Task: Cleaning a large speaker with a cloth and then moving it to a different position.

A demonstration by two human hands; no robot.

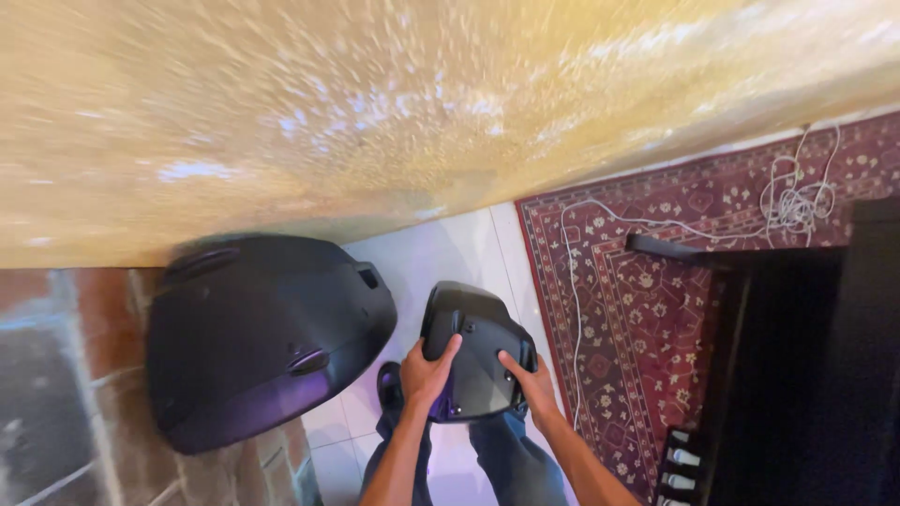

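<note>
The person holds a small black speaker [473,351] in both hands, out in front of their legs and above the white tiled floor [441,253]. The left hand [427,373] grips its left side, with the fingers [448,349] curled over the back. The right hand [532,382] grips the right side, with the thumb pressed on the back.

Just to the left is a big black speaker [262,337]. It is near the small one but not touching it. It sits by a red brick wall [66,375].

A sandy yellow surface [375,103] fills the top of the view. It is too blurry to tell what it is.

On the right, a dark red rug [637,309] with flower patterns lies on the floor. A tangled white cord [792,201] lies on the rug. A dark piece of furniture [806,375] stands at the right edge.
</note>
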